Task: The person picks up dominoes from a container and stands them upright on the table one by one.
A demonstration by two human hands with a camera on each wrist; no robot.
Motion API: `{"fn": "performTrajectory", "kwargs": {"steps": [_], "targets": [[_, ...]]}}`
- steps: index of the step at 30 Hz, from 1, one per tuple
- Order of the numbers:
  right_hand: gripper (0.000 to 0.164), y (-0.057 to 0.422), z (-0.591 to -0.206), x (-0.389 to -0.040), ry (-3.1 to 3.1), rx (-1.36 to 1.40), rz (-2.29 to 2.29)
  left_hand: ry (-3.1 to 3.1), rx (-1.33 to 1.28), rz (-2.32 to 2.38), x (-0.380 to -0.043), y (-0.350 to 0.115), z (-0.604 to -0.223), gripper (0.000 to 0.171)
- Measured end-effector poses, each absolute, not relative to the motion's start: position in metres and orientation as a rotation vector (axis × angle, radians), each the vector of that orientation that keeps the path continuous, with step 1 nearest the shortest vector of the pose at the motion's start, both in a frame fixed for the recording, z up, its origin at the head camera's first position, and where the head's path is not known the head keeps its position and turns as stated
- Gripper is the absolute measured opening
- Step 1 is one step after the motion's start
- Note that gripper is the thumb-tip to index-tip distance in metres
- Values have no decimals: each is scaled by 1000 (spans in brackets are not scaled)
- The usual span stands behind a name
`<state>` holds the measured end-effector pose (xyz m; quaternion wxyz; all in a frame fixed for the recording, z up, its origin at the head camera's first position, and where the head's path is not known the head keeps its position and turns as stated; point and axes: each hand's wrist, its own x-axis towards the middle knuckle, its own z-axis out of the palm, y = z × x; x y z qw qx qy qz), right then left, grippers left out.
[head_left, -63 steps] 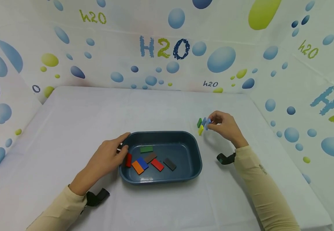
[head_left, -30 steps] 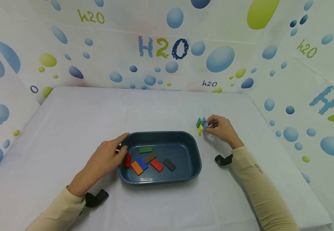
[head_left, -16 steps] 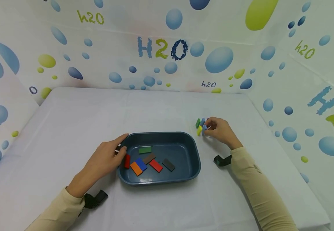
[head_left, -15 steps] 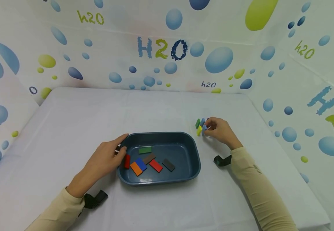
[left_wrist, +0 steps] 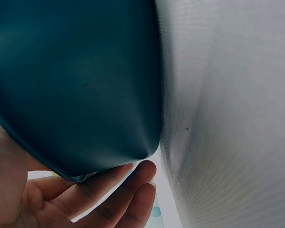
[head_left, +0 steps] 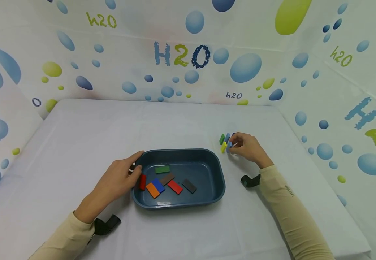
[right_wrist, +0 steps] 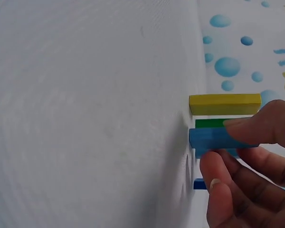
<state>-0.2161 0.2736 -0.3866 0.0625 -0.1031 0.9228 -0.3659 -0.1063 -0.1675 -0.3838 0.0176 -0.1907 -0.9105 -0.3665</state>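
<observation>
In the head view my right hand (head_left: pixel 247 148) pinches a light blue domino (right_wrist: pixel 211 137) between thumb and fingers. It stands on end on the white cloth, close beside a yellow domino (head_left: pixel 223 147). Behind stand a green domino (head_left: pixel 221 138) and a second light blue domino (head_left: pixel 227 137). A dark blue domino (right_wrist: pixel 200 184) is partly hidden by my fingers. My left hand (head_left: pixel 117 178) grips the left end of a dark blue plastic tray (head_left: pixel 181 206), thumb at the rim and fingers along the outer wall (left_wrist: pixel 80 85).
Inside the tray lie several flat dominoes: green (head_left: pixel 162 169), brown (head_left: pixel 167 179), blue (head_left: pixel 158 185), orange (head_left: pixel 152 190), black (head_left: pixel 189 186) and two red ones, one being the red domino (head_left: pixel 175 187). Printed curtains (head_left: pixel 109 54) border the table.
My right hand has brought the light blue domino nearer to me and slightly left, beside the yellow one. A dark blue domino has come into sight behind the fingers. My left hand stays on the tray.
</observation>
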Motion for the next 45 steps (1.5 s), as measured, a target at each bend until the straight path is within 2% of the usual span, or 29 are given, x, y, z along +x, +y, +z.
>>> {"fn": "performTrajectory", "kwargs": {"steps": [6, 14, 26, 36, 45], "targets": [[28, 274, -373, -212, 2809, -332, -994, -2832, -585, -1137, -105, -168, -384, 48], [27, 264, -334, -192, 2939, -356, -887, -2831, -587, -1140, -106, -168, -384, 48], [13, 209, -296, -175, 2879, -844, -1119, -2839, -579, -1132, -106, -168, -383, 48], [11, 164, -297, -173, 2686, -1044, -1157, -2834, -585, -1140, -104, -166, -383, 48], [10, 129, -321, -173, 2514, -1134, -1140, -2838, -583, -1144, -104, -166, -384, 48]]}}
